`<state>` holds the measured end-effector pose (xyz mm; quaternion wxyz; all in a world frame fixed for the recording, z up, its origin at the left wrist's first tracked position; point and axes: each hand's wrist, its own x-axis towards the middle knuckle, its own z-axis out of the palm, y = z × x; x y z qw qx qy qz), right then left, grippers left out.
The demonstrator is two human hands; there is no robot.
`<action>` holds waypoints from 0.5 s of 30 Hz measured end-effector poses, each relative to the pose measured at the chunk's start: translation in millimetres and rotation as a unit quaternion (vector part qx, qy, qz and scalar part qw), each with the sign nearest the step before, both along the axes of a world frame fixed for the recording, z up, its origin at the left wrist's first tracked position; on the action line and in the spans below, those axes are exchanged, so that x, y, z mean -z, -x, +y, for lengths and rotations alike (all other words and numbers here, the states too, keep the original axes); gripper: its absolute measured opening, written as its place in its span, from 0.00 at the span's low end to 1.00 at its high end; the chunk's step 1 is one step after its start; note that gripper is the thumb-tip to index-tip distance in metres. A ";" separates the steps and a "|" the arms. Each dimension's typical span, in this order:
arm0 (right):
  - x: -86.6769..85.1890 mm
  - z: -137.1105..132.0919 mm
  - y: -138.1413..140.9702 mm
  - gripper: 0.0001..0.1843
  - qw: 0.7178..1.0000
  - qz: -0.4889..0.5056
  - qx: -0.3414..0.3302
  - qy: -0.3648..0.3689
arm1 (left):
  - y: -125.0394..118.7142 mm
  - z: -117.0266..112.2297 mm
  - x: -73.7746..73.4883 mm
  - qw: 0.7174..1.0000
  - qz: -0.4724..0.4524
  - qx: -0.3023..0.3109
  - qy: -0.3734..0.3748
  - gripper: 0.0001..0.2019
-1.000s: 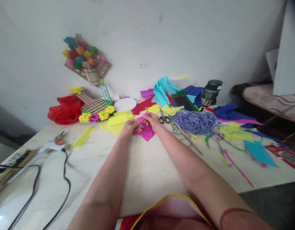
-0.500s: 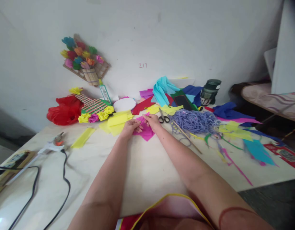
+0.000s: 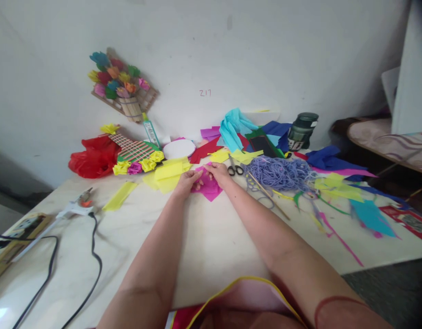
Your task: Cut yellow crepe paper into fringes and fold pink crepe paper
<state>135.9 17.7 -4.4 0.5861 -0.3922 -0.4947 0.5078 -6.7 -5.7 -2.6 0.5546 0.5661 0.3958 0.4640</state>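
A magenta piece of crepe paper (image 3: pixel 211 191) is pinched between both my hands above the table, one corner pointing toward me. My left hand (image 3: pixel 187 183) grips its left side with fingers curled. From the upper right, my right hand (image 3: pixel 217 172) pinches its far edge, the fingertips close to those of the left. Black-handled scissors (image 3: pixel 235 170) lie just right of my right hand. Yellow crepe paper sheets (image 3: pixel 169 172) are spread beside my left hand. Part of the magenta paper is hidden behind my fingers.
A tangle of purple yarn (image 3: pixel 279 172) and a thin stick (image 3: pixel 269 195) lie to the right. At left are a glue gun (image 3: pixel 78 205) with its black cord (image 3: pixel 97 256) and a flower-trimmed paper guitar (image 3: pixel 135 153). A dark jar (image 3: pixel 302 131) stands at the back.
The view has shifted very slightly. Both hands keep their hold on the magenta crepe paper in nearly the same place.
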 end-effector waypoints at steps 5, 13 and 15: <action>-1.5 -2.5 -3.1 0.19 0.999 0.003 -0.044 0.014 | 1.4 1.3 1.9 1.000 0.003 0.004 -0.010 0.18; -1.5 -2.7 -1.8 0.14 0.998 -0.054 -0.035 -0.002 | 1.5 -1.5 -1.6 1.000 0.005 -0.010 -0.022 0.16; -0.8 -2.4 -1.6 0.13 0.998 -0.052 -0.044 -0.005 | 1.6 -0.6 -1.3 0.998 -0.007 -0.049 -0.030 0.16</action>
